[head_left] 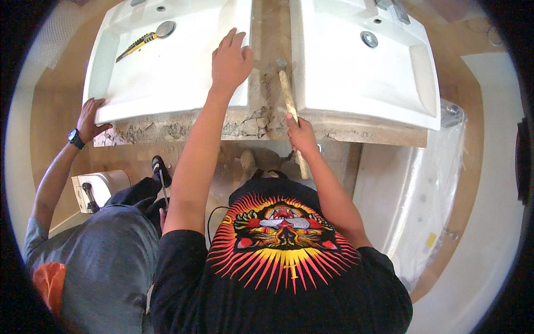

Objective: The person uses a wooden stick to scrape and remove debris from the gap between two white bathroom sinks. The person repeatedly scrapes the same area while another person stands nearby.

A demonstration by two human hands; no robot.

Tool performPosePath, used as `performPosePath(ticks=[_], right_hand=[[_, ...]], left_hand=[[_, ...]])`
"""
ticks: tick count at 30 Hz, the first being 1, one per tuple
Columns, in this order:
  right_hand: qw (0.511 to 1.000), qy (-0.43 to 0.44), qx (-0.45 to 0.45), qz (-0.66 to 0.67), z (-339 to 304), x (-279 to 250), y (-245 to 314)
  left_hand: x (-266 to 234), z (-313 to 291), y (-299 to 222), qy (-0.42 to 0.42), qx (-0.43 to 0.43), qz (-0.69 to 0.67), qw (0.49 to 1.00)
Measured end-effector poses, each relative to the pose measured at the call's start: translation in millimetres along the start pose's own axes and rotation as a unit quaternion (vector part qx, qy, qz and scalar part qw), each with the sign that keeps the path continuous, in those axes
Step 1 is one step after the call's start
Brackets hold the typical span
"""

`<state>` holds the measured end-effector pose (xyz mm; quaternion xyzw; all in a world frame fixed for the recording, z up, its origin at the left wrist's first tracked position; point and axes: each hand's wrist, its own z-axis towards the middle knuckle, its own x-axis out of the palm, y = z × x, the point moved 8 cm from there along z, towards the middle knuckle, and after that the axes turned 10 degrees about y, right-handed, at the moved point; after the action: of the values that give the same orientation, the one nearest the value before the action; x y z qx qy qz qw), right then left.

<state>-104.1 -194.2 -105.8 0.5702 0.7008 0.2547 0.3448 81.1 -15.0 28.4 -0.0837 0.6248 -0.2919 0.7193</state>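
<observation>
My right hand (302,135) is closed around the wooden handle of a hammer (287,93). The hammer's head is over the dusty gap between two white washbasins. With fingers stretched out, my left hand (231,65) lies on the right rim of the left washbasin (172,80). The right washbasin (356,72) stands just beyond the hammer. Under both basins runs a rough, chipped counter edge (253,127) with mortar on it. A yellow and black utility knife (136,46) rests inside the left basin near its round drain cover.
At the left, a co-worker's hand (89,119) with a wristwatch touches the left basin's front corner. Below that arm is a white toilet-like fixture (103,186). A plastic-wrapped white bathtub (389,200) lies to the right.
</observation>
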Motion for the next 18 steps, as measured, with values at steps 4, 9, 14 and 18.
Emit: performPosePath(ticks=[4, 9, 14, 18], right_hand=[[1.0, 0.027, -0.008, -0.012, 2.0, 5.6, -7.8], [0.995, 0.01, -0.044, -0.085, 24.6, 13.6, 12.6], [0.997, -0.011, -0.052, -0.058, 24.9, 18.4, 45.5], [0.988, -0.061, -0.128, -0.067, 14.7, 16.9, 68.2]], left_hand=[[0.8, -3.1, -4.2, -0.001, 0.003, 0.032, 0.999], [4.5, -4.1, 0.8, 0.004, -0.01, 0.031, 0.999], [3.5, -0.6, 18.6, -0.013, -0.067, -0.067, 0.995], [9.8, -1.3, 37.4, 0.04, -0.146, -0.189, 0.97]])
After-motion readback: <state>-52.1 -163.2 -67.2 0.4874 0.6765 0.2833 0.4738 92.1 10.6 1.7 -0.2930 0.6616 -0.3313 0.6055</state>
